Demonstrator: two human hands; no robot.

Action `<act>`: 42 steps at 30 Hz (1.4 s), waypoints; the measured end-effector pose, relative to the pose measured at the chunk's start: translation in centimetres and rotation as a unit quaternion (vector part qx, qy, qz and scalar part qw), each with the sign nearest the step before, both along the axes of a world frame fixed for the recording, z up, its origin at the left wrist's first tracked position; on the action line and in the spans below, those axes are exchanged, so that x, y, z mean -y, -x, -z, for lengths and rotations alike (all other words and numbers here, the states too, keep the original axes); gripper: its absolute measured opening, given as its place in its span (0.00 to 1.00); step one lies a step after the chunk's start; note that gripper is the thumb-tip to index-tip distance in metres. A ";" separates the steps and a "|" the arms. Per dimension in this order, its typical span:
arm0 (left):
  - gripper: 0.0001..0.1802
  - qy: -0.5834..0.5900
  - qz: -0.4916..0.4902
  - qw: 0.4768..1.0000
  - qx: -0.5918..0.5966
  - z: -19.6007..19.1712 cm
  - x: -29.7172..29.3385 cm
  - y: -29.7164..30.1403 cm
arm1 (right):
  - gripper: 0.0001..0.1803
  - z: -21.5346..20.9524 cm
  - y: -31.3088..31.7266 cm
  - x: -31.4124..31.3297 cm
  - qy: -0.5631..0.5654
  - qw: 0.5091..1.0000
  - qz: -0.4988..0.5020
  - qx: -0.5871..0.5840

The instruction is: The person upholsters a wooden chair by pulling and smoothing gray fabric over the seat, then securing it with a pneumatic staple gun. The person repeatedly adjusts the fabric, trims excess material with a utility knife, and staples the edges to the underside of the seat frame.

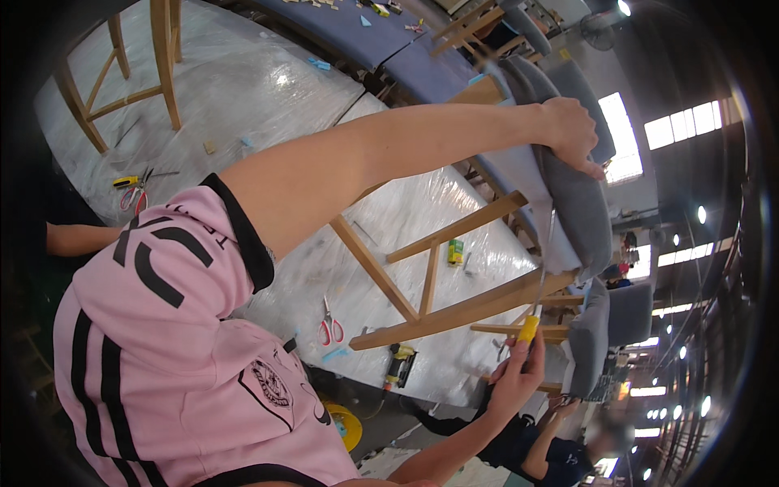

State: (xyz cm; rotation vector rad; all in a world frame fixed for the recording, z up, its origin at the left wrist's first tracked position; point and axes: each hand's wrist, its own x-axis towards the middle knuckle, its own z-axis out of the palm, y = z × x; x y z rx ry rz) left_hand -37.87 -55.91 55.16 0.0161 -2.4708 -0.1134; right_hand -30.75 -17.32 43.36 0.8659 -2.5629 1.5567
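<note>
A chair with wooden legs and a grey upholstered seat (578, 213) stands on the plastic-covered table in front of me. My left hand (572, 134) reaches across to the grey upholstery, its fingers curled over the edge. In my right hand (518, 375) is a screwdriver (528, 328) with a yellow handle and a long thin shaft. The shaft runs past the chair's near wooden leg (466, 312) toward the underside of the seat. Whether its tip touches anything I cannot tell.
On the table (312, 284) lie red-handled scissors (330, 330), a nail gun (400, 365) and a small green-yellow box (456, 252). Another wooden chair frame (165, 73) stands at the far left, near pliers (136, 195). A co-worker (544, 446) is beside other grey chairs (591, 341).
</note>
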 end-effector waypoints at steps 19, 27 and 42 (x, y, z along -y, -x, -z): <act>0.44 -0.042 0.007 0.998 0.039 0.4 1.1 2.1 | 0.25 -0.4 2.1 1.5 -0.068 0.991 0.060 -0.096; 0.43 -0.046 0.012 0.998 0.042 0.1 1.1 2.0 | 0.23 1.6 -0.4 3.7 -0.089 0.966 0.106 -0.220; 0.43 -0.047 0.019 0.998 -0.050 1.3 0.3 2.2 | 0.24 -11.8 0.3 3.3 -0.428 0.756 0.089 -0.487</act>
